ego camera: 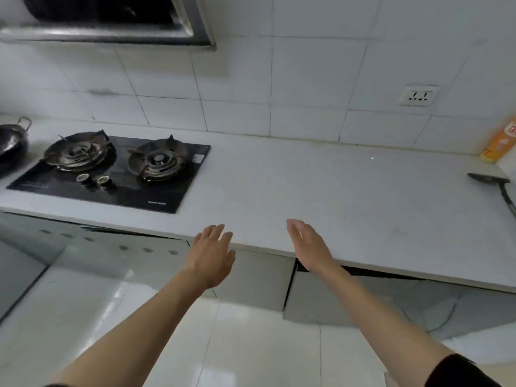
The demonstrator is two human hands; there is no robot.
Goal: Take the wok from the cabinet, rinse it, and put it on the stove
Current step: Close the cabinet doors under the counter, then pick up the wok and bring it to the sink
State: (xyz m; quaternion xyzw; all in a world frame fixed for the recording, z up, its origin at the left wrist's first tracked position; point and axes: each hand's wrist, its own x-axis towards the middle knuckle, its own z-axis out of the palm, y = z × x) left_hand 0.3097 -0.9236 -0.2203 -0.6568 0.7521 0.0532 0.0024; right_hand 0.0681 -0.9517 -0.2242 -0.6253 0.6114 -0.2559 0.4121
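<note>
A black two-burner gas stove (117, 188) is set into the white counter at the left, both burners bare. A dark wok (11, 143) with a metal loop handle sits at the far left edge of the counter, partly cut off by the frame. Grey cabinet doors (257, 277) run below the counter edge. My left hand (212, 255) and my right hand (310, 247) are stretched forward side by side at the counter's front edge, above the cabinet doors. Both are empty with fingers extended.
The white counter (321, 191) stretches to the right of the stove. A dark spatula (494, 185) lies at its right end, and an orange bottle (499, 143) stands by the tiled wall. A range hood (111, 20) hangs above the stove. A wall socket (418, 95) is at upper right.
</note>
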